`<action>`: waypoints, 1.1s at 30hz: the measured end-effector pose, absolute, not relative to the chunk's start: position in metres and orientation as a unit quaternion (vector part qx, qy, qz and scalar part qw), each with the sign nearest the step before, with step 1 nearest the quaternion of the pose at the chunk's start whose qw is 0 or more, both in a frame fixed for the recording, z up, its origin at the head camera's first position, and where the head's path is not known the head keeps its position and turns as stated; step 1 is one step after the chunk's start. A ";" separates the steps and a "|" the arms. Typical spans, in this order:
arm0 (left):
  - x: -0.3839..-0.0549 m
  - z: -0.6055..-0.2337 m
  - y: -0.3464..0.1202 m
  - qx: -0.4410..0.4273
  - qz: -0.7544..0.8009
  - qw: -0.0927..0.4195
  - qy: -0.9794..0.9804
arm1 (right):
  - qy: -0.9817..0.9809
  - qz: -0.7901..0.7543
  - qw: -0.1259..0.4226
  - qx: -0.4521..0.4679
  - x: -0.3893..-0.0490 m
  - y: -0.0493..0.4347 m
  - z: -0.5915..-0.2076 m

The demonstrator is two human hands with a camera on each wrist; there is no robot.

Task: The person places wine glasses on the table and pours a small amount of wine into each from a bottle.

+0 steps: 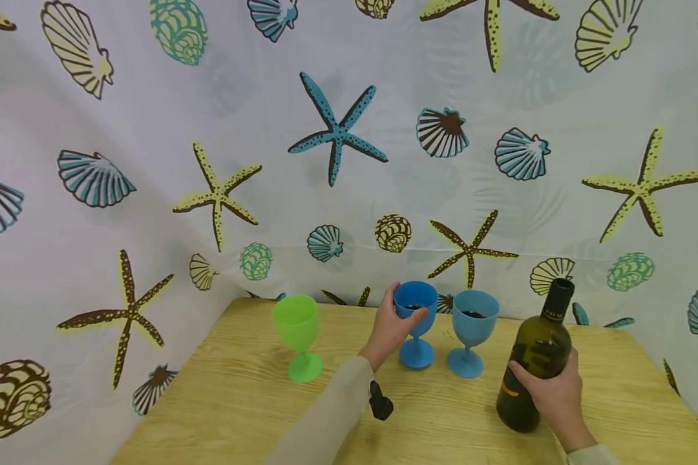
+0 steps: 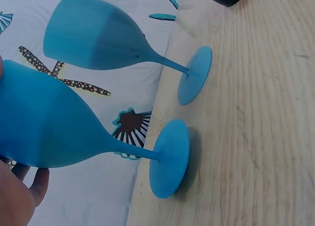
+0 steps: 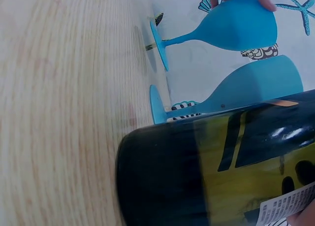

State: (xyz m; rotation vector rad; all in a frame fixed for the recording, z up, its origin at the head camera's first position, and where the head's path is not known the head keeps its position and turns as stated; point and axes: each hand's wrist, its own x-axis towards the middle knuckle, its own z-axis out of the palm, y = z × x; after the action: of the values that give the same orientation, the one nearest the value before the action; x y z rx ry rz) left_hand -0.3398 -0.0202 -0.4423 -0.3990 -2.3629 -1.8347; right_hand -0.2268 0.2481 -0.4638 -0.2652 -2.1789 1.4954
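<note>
Two of three goblets already have dark liquid in them: the light blue goblet (image 1: pixel 474 332), right of centre, and the darker blue goblet (image 1: pixel 421 329) beside it, its bowl gripped by the left hand (image 1: pixel 391 328). The green goblet (image 1: pixel 296 330), left of centre, shows none, so I'd judge that one is left. The right hand (image 1: pixel 560 395) grasps the bottle (image 1: pixel 542 347) at lower right: dark green glass, black neck, uncapped, leaning slightly; whether its base touches the table (image 1: pixel 232 407), I can't quite tell.

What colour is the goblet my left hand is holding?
The goblet in your left hand is solid blue, showing best in the head view.
</note>
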 end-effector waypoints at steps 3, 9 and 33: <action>-0.345 -0.445 -0.019 -0.125 -0.608 0.064 -0.781 | -0.798 0.546 0.235 -0.101 -0.227 0.248 -0.463; -0.351 -0.449 -0.017 -0.113 -0.605 0.069 -0.785 | -0.797 0.547 0.234 -0.105 -0.227 0.250 -0.463; -0.343 -0.444 -0.029 -0.143 -0.551 0.060 -0.820 | -0.802 0.544 0.216 -0.115 -0.226 0.248 -0.461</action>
State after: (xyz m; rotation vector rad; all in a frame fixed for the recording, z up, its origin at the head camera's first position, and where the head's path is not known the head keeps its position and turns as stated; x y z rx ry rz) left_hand -0.3434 -0.0289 -0.4440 -0.4333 -2.4815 -1.6689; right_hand -0.2265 0.2480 -0.4612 -0.3179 -2.2243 1.5087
